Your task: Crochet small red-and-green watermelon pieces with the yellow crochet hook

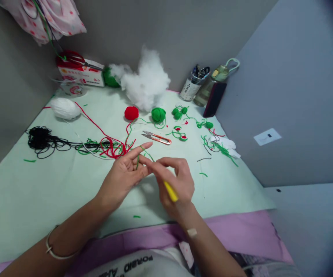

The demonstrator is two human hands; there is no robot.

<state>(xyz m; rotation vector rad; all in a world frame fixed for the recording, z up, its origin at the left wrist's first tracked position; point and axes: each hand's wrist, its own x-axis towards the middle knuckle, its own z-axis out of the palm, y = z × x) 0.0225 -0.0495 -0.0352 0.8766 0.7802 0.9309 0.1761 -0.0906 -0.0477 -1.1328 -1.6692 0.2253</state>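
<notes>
My right hand (175,184) is closed round a crochet hook with a yellow handle (170,191); its tip is hidden by my fingers. My left hand (127,169) has its index finger stretched out, with green yarn (138,161) looped over the fingers. Its thumb and middle finger pinch the yarn close to the right fingertips. Whatever small stitches sit between the two hands cannot be made out. Just beyond the hands lie orange thread snips (157,137) and a tangle of red yarn (115,148).
Behind stand a red yarn ball (131,113), a green yarn ball (158,115) and white stuffing (146,82). Black yarn (39,138) and a white skein (65,108) lie left. Small green crocheted pieces (180,112), a pen cup (190,87) and a bottle (205,92) are right.
</notes>
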